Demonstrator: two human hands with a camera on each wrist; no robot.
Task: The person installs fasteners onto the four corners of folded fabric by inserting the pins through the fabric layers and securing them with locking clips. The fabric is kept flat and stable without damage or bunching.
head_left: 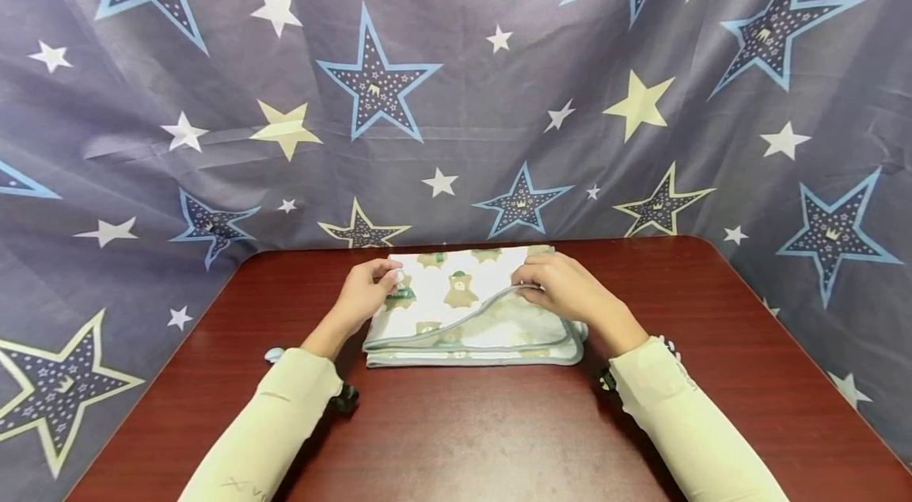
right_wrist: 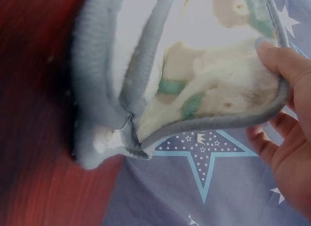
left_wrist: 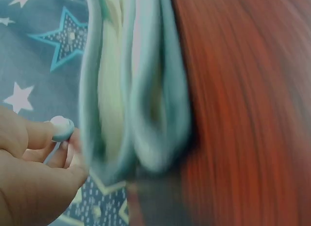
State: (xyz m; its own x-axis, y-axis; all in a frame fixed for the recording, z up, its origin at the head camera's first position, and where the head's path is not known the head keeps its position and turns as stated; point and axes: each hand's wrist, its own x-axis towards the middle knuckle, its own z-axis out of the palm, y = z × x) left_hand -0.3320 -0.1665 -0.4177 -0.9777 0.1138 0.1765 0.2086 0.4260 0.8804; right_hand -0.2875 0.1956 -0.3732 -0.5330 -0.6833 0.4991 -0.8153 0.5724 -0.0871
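Observation:
A folded baby blanket (head_left: 456, 296), white with brown bears and a grey-blue border, lies in front of me on the table. At its far left corner my left hand (head_left: 366, 288) pinches the edge; in the left wrist view a rounded white-and-teal bit (left_wrist: 62, 128) shows between thumb and fingers, probably the blanket's border. My right hand (head_left: 570, 288) pinches the upper layer's edge on the right side and holds it raised. Seen from the right wrist, the thumb presses on the printed side, with the fingers behind the lifted flap (right_wrist: 218, 85). Several folded layers sit beneath.
The dark red wooden table (head_left: 484, 439) extends to both sides and toward me. Behind it hangs a grey-purple curtain (head_left: 456, 114) printed with stars. Small dark objects (head_left: 345, 399) sit under both wrists, by the cream sleeves (head_left: 271, 423).

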